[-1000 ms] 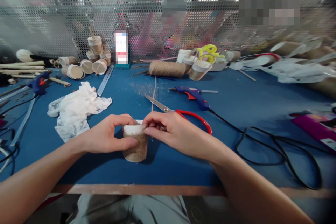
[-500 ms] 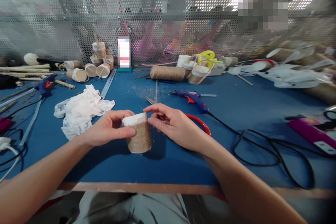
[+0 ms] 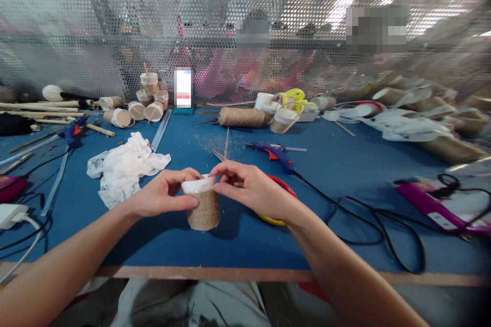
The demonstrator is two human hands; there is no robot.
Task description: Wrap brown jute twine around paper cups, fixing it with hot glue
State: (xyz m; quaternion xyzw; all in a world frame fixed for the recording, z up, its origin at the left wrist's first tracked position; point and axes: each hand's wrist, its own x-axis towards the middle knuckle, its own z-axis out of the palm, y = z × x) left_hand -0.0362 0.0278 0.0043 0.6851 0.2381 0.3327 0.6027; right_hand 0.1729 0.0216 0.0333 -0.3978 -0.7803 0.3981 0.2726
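A small cup (image 3: 204, 210), wrapped in brown twine with a white band at its rim, is held slightly above the blue table. My left hand (image 3: 163, 193) grips its left side, thumb outside and fingers over the rim. At the right edge of the rim, my right hand (image 3: 245, 186) pinches with thumb and index finger; the other fingers are curled. A twine strand (image 3: 226, 144) runs from the twine spool (image 3: 241, 117) to behind my right hand, where its end is hidden. Scissors (image 3: 282, 184) with red and yellow handles lie partly under that hand.
A blue glue gun (image 3: 274, 155) lies right of centre, its black cord (image 3: 374, 209) looped on the table. Crumpled white lace (image 3: 126, 168) lies at left, near a second glue gun (image 3: 72, 132). Several wrapped cups (image 3: 149, 83) are stacked at the back, beside a phone (image 3: 183, 88).
The cup was raised and tilted, then came back more upright. My right thumb moved off the rim and returned to it. The head view shifted a little.
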